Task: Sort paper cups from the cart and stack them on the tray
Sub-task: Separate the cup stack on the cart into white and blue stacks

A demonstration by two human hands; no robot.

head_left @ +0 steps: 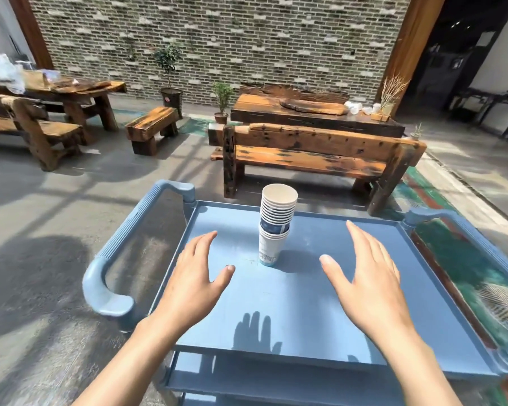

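1. Left hand [195, 276] hovers over the left part of the tray [320, 303], palm down, fingers spread flat, holding nothing. It sits just left of the cup stack [274, 227] and is not touching it.
2. Cup stack stands upright near the middle of the tray, toward the far edge. It holds about 10 nested paper cups, rims up, white with a blue band. The upper cups tilt slightly right of the base cup.
3. Right hand [367, 276] hovers over the right part of the tray, palm turned inward, fingers extended and loose, empty. It is clear of the stack too.
4. Cart handle [135, 244] shows at left and a lower shelf [276, 385] under the tray. No loose cups are in view on either, though most of the shelf is hidden.
5. Step judgement: stacking looks done or nearly done, with both hands free on either side of the stack.
6. Next move likely calls for 1 of 2 things: fetch more cups from a lower shelf, or steady and straighten the stack with both hands. Straightening needs a light touch low on the stack, since a tall, light column could tip.
7. Wooden bench [320, 153] stands beyond the cart and plays no part.
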